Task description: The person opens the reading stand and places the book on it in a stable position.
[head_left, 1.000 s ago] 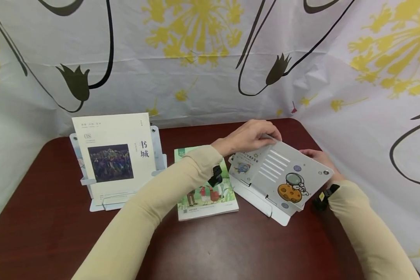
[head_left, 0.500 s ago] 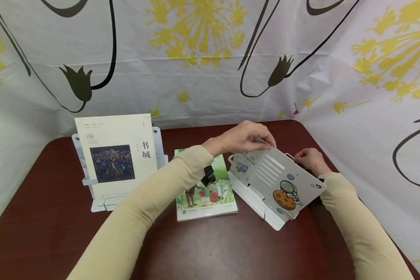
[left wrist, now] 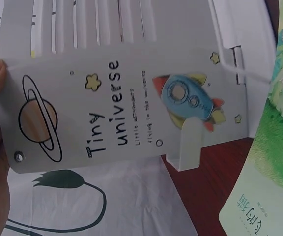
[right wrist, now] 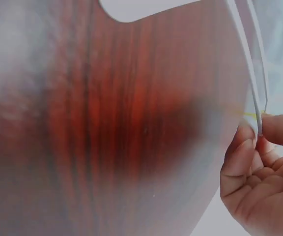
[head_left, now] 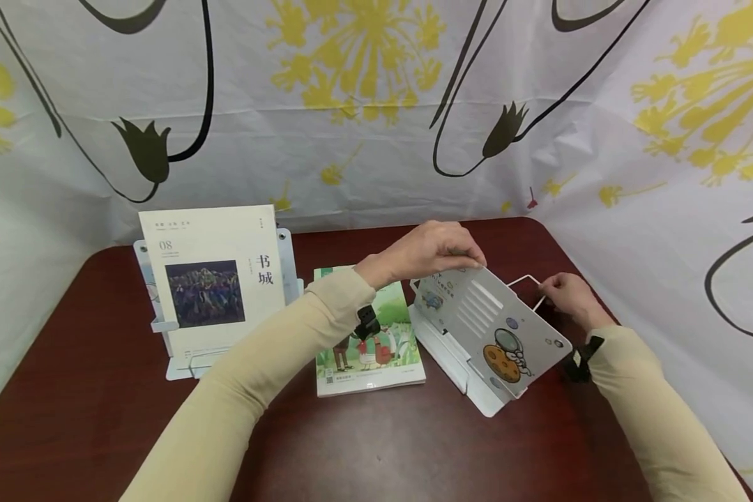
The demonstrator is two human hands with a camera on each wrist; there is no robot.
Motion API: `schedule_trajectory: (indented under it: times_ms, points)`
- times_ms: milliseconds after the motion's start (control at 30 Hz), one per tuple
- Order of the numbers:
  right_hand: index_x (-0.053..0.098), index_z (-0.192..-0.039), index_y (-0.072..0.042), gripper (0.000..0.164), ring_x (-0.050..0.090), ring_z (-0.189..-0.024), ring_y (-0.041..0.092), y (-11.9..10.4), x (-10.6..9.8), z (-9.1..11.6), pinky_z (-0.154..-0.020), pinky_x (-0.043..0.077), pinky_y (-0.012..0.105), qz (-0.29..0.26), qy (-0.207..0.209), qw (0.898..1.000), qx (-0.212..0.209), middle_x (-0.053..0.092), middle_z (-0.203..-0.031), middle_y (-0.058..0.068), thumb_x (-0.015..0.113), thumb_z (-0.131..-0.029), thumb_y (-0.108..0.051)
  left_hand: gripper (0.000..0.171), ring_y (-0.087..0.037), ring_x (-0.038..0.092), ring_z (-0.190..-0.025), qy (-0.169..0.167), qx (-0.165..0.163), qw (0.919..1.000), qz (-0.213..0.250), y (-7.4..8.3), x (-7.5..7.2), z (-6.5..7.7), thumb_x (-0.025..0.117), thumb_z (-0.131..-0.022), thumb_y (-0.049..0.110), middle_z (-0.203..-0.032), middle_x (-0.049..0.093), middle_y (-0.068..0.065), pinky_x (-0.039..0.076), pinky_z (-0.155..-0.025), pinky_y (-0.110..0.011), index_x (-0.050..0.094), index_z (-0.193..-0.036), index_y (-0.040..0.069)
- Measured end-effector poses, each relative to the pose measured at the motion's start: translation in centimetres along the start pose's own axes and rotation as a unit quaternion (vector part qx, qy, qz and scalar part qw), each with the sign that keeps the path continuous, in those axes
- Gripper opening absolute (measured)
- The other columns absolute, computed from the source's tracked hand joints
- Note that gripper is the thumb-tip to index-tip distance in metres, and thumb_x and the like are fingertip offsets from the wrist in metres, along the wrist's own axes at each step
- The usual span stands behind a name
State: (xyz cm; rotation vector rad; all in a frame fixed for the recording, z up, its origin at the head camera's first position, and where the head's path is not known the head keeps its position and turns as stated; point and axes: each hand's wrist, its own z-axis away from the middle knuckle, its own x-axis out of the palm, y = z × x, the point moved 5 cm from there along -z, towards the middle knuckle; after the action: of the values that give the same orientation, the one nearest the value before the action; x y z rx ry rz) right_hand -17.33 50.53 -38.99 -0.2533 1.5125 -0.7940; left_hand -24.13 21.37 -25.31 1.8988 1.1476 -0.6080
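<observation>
A white metal book stand, printed with an astronaut and a rocket, leans back at the right of the table. My left hand pinches the top edge of its back plate. In the left wrist view the plate shows a ringed planet and the words "Tiny universe". Behind the plate, my right hand pinches the white wire support leg, which sticks out from the back. The right wrist view shows thumb and fingers closed on the wire.
A green picture book lies flat just left of the stand, partly under my left forearm. Farther left, a second book stand holds an upright cream magazine. A patterned cloth hangs behind the dark red table.
My right hand has moved from the plate's right edge to the wire leg and swung it out behind. The stand has tilted and shifted slightly left with my left hand.
</observation>
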Motion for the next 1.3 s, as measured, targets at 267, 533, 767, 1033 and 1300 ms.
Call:
schedule_trajectory:
  times_ms: [267,533,767,1033,1300]
  points:
    - [0.060,-0.080,-0.011,0.021,0.056,-0.057,-0.001,0.3,-0.8,2.4,-0.055,0.051,0.018,-0.205,0.002,0.979,-0.004,0.058,-0.064,-0.013,0.048,-0.098,-0.013,0.010,-0.006,0.058,-0.096,0.067,-0.004,0.9963,-0.053,-0.4,-0.8,1.0,0.066,-0.087,0.020,-0.094,0.069,0.006,0.039,-0.092,-0.015,0.074,-0.093,0.016]
    - [0.064,-0.086,-0.010,0.022,0.067,-0.070,0.007,0.2,0.4,4.2,-0.064,0.054,0.018,-0.490,-0.079,0.867,-0.047,0.068,-0.078,0.000,0.047,-0.096,0.001,0.011,-0.010,0.059,-0.098,0.110,-0.010,0.9938,-0.010,-1.0,-0.7,1.6,0.067,-0.086,0.014,-0.096,0.070,0.000,0.042,-0.092,-0.016,0.075,-0.094,0.011]
    - [0.062,-0.093,-0.006,0.021,0.069,-0.084,0.010,-0.1,2.9,5.6,-0.074,0.055,0.023,-0.458,-0.143,0.871,-0.103,0.070,-0.092,0.001,0.049,-0.092,0.010,0.011,-0.014,0.059,-0.100,0.122,0.002,0.9914,0.046,-1.9,-0.9,1.9,0.068,-0.085,0.007,-0.097,0.069,-0.007,0.041,-0.097,-0.021,0.074,-0.093,0.006]
    - [0.063,-0.092,-0.007,0.014,0.068,-0.085,0.008,-0.3,4.2,5.7,-0.074,0.055,0.023,-0.388,-0.156,0.903,-0.099,0.069,-0.096,-0.005,0.054,-0.092,0.004,0.008,-0.017,0.060,-0.101,0.121,0.011,0.9907,0.062,-2.4,-1.3,1.7,0.069,-0.084,0.005,-0.095,0.070,-0.009,0.039,-0.101,-0.023,0.074,-0.090,0.004]
    - [0.065,-0.097,0.000,0.011,0.063,-0.076,0.008,-1.7,5.5,5.4,-0.068,0.056,0.025,-0.209,-0.162,0.960,-0.096,0.066,-0.086,-0.006,0.063,-0.089,-0.007,0.007,-0.017,0.060,-0.102,0.108,0.011,0.9922,0.061,-3.0,-1.4,1.3,0.069,-0.084,0.005,-0.094,0.070,-0.008,0.038,-0.101,-0.023,0.074,-0.089,0.005]
